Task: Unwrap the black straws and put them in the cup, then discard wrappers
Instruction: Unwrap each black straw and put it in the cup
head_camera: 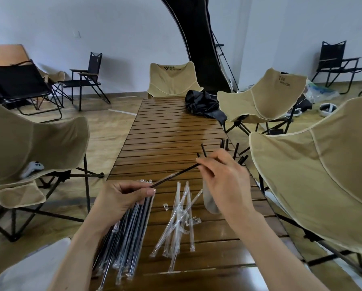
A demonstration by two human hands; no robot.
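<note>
Slatted wooden table (171, 131), both hands pinching one thin black straw (176, 175), crinkled clear wrappers (180, 217) beside.

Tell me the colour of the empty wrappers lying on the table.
Clear, see-through plastic: the empty wrappers show the brown table beneath, seen in the head view.

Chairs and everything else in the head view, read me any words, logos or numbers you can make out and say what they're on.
"WATER CLEAR": far beige chair, under a V-shaped logo.
Right beige chair: similar print, too blurred to read.
Characters beside both logos: too small to read.
Straw in the hands: faint print, unreadable.
</note>
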